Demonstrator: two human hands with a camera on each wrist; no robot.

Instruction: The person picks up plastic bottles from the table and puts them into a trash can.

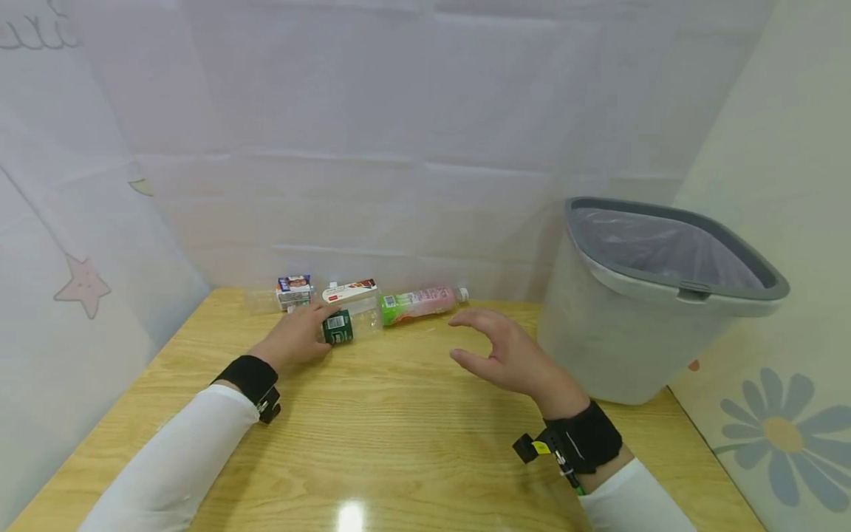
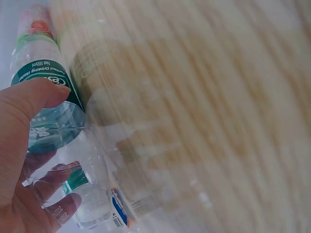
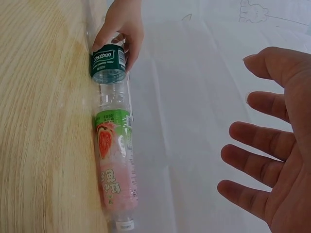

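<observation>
My left hand grips a clear water bottle with a dark green label that lies on the wooden table near the back wall. In the left wrist view the thumb presses on the green label and the fingers show through the clear plastic. My right hand hovers open above the table, palm turned left, holding nothing. A pink drink bottle with a green label lies just beyond it. In the right wrist view that pink bottle lies end to end with the water bottle.
A grey waste bin with a liner stands at the table's right rear. A small blue and white carton and a flat white box lie against the back wall. White sheets close in the back and left.
</observation>
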